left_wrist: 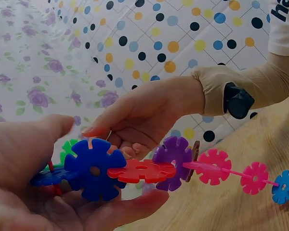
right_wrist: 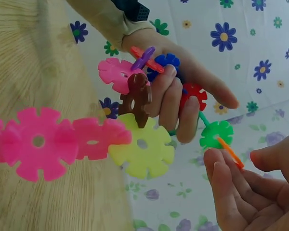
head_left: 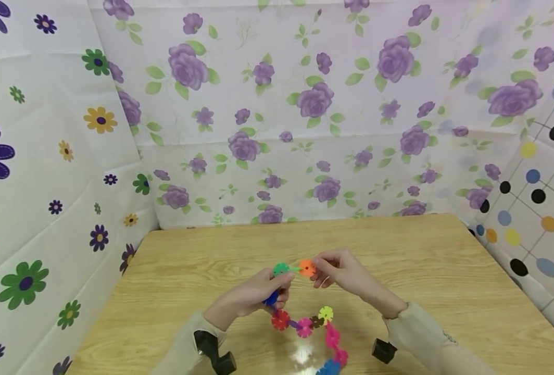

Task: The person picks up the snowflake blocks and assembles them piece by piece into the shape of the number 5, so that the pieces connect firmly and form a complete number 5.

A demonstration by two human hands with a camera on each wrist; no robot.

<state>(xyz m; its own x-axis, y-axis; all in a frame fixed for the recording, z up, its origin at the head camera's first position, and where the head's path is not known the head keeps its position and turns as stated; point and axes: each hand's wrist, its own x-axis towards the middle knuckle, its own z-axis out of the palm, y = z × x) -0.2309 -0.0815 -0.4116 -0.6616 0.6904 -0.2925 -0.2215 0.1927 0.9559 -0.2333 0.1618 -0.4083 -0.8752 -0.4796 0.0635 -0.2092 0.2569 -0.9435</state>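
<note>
A chain of notched flower-shaped plastic discs in several colours runs through my left hand [head_left: 264, 291]. The fingers curl round its blue discs [left_wrist: 95, 169], and the thumb lies above, near a green disc [head_left: 281, 269]. At the chain's far end, my right hand [head_left: 341, 268] pinches an orange disc [head_left: 307, 267] by its edge; a thin bright-green disc edge joins it to the green one. Below my left hand the chain hangs past a red disc [head_left: 280, 320], a pink disc [head_left: 304, 328], a brown disc [right_wrist: 136, 101] and a yellow disc [right_wrist: 142, 146].
The chain's other end, with pink discs [head_left: 332, 336] and a light-blue disc [head_left: 328, 367], trails toward the near edge of the wooden table [head_left: 202, 255]. Flower-patterned cloth [head_left: 277, 120] stands behind and at the left, dotted cloth [head_left: 534, 208] at the right.
</note>
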